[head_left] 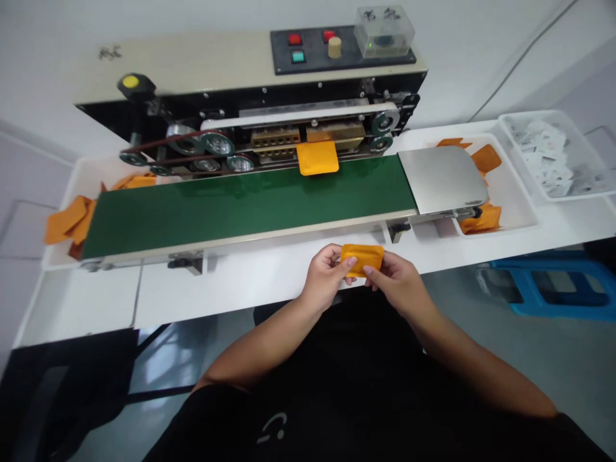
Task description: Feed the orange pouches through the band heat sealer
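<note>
Both of my hands hold one small orange pouch (363,258) just in front of the white table edge. My left hand (327,277) pinches its left side and my right hand (394,281) pinches its right side, fingers closed on it. Beyond them runs the green conveyor belt (240,202) of a band sealing machine (250,77). A second orange pouch (317,158) rides on the belt with its top edge in the sealing jaws.
A white tray (514,192) at the right holds orange pouches beside a steel infeed plate (443,176). Further right a clear bin (558,154) holds small white packets. Sealed orange pouches (72,218) lie in the left tray. A blue stool (553,289) stands under the table.
</note>
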A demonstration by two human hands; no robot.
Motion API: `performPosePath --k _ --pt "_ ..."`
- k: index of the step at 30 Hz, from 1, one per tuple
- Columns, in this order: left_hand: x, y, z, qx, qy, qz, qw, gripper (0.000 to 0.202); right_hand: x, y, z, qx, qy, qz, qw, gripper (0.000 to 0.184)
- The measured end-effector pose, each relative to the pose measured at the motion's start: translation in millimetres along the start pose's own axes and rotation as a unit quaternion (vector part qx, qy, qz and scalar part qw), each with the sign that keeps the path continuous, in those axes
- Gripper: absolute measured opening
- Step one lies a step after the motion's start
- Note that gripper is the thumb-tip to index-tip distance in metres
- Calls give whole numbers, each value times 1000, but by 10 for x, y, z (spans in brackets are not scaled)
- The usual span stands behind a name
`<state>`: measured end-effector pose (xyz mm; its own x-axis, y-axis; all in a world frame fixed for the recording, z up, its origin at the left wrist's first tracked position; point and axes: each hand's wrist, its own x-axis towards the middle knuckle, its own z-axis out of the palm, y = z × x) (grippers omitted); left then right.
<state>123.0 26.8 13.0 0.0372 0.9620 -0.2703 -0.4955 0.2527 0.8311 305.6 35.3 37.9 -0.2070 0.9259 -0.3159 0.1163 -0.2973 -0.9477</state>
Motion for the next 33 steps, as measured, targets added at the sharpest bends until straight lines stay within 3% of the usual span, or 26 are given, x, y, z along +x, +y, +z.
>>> performPosePath --k 6,11,14,19,21,23,28,33 --pt "-31 56 60 -6 -14 -21 1000 47 25 -102 -4 109 39 -2 993 37" --pt "-27 56 12 0 -21 -24 1000 43 54 -188 -60 119 58 -7 991 39" --pt "4 75 -52 39 -32 -15 999 42 67 -260 -144 54 47 -29 997 36" --pt "43 173 -166 128 -64 -9 990 42 85 -461 -357 -175 -75 -30 981 20" --pt "50 201 -214 159 -71 11 985 43 131 -568 -487 -190 -100 -30 976 19" --pt "51 203 -269 172 -77 36 981 44 216 -695 -647 -133 -81 -30 987 23" --pt "36 111 -429 177 -71 53 980 38 603 -1069 -1022 66 74 -42 994 24" --pt "33 55 -522 192 -57 55 978 37 1081 -1298 -1114 114 126 -32 985 14"
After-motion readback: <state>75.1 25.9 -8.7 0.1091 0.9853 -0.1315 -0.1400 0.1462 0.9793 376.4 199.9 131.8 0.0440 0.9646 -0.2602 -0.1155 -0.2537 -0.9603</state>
